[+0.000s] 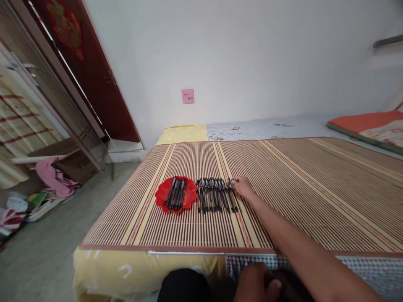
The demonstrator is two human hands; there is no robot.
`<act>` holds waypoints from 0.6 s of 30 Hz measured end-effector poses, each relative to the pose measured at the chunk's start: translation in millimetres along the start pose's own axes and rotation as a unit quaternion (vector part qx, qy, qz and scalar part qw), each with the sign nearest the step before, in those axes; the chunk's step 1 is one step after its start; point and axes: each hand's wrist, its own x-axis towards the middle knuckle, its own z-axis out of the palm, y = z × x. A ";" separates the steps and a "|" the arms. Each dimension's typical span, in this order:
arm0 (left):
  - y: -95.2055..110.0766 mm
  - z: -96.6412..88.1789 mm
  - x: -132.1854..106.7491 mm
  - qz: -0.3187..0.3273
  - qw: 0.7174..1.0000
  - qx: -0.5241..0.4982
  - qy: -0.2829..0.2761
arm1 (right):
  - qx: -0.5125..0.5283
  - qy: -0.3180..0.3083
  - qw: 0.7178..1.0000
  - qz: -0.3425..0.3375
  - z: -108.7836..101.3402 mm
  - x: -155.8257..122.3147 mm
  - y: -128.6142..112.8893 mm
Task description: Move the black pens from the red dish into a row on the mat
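My right hand [242, 186] is at the right end of a row of pens [214, 195]. Its fingers pinch the top of the last pen [234, 197], which lies on the mat. Several clear-barrelled pens with dark ends lie side by side there, the rightmost ones slightly fanned. Left of the row stands a red scalloped plate [160, 193], and more black pens [176, 193] rest together in it. Low in the view, my left hand [255, 283] is by my lap, below the bed's edge. It looks curled, with the thumb showing, but its fingers are mostly hidden in shadow.
A striped bamboo mat [296, 188] covers the bed, over yellow bedding [126, 268]. A folded orange quilt [368, 123] lies at the back right. Behind is a white wall with a pink note [188, 96]. A cardboard box [77, 165] and a pink cloth [52, 174] are on the left.
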 end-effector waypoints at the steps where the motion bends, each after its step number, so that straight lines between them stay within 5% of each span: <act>1: -1.3 -0.3 1.3 0.002 1.000 -0.001 -0.006 | -0.008 0.001 1.000 -0.004 0.1 2.3 -1.5; 10: -3.6 1.2 2.5 0.002 1.000 -0.005 -0.002 | -0.019 -0.003 1.000 -0.020 6.4 9.1 -6.0; 18: 14.6 -6.5 -7.6 0.005 0.999 0.038 0.011 | 0.045 -0.005 0.999 0.013 8.0 1.4 0.5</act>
